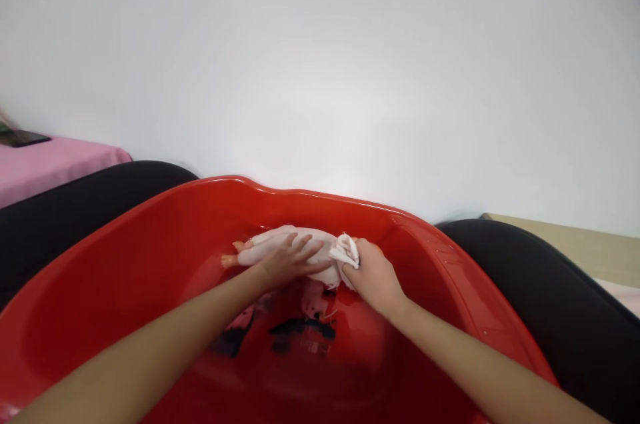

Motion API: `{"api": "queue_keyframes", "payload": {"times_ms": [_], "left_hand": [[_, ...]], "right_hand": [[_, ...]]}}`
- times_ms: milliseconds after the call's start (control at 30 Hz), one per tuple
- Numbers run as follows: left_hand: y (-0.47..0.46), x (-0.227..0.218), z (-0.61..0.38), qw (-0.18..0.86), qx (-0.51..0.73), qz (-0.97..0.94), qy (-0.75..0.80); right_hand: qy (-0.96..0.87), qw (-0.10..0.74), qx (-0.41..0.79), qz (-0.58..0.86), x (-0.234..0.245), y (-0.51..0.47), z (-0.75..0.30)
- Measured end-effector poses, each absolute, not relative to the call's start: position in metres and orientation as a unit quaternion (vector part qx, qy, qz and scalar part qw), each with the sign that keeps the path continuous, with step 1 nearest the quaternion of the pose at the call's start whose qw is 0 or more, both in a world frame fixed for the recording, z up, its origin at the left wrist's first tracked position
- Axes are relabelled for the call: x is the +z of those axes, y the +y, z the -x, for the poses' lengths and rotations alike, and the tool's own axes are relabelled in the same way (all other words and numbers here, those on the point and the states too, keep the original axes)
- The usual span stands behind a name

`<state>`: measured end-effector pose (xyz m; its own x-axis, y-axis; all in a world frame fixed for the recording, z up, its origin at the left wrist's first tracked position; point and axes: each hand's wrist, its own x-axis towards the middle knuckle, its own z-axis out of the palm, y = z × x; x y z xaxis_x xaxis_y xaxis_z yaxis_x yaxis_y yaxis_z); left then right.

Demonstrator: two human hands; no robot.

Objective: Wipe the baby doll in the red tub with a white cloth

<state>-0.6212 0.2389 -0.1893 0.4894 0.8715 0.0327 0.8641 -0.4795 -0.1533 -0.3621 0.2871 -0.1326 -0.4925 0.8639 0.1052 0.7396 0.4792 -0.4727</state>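
A doll with a pale body (265, 245) lies on its side or back in the red tub (125, 264); which one I cannot tell. Its small feet point left. My left hand (295, 259) rests flat on the doll's middle with the fingers spread. At the doll's right end, my right hand (376, 277) is closed around a bunched white cloth (345, 249) and presses against the doll's upper part. The doll's head is mostly hidden behind that hand and the cloth.
Black-clad legs (520, 277) flank the tub on both sides. A pink-covered surface (75, 161) at the left bears a dark flat device (23, 138). Behind the tub rises a white wall (320, 64). A beige board (585, 244) lies at the right.
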Motion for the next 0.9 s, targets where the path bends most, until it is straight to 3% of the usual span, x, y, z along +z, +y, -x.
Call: {"api": "queue_keyframes", "payload": {"times_ms": [100, 233, 367, 600, 733, 900], "left_hand": [[0.262, -0.168, 0.627, 0.112, 0.031, 0.864, -0.489], [0.299, -0.138, 0.631, 0.127, 0.057, 0.831, -0.538], [0.326, -0.120, 0.630, 0.099, 0.105, 0.804, -0.577], [0.343, -0.113, 0.637, 0.024, 0.140, 0.793, -0.593], [0.354, -0.115, 0.645, 0.032, 0.151, 0.805, -0.572], [0.360, -0.114, 0.647, 0.045, 0.161, 0.806, -0.567]], "right_hand": [[-0.906, 0.141, 0.091, 0.389, -0.132, 0.286, 0.360], [-0.988, 0.052, -0.039, 0.140, -0.147, 0.283, 0.367], [-0.992, 0.039, -0.121, -0.026, -0.169, 0.292, 0.395], [-0.988, 0.003, -0.144, 0.056, -0.216, 0.325, 0.422], [-0.993, -0.027, -0.113, 0.010, -0.252, 0.330, 0.417], [-0.989, -0.022, -0.143, -0.014, -0.253, 0.329, 0.459]]}}
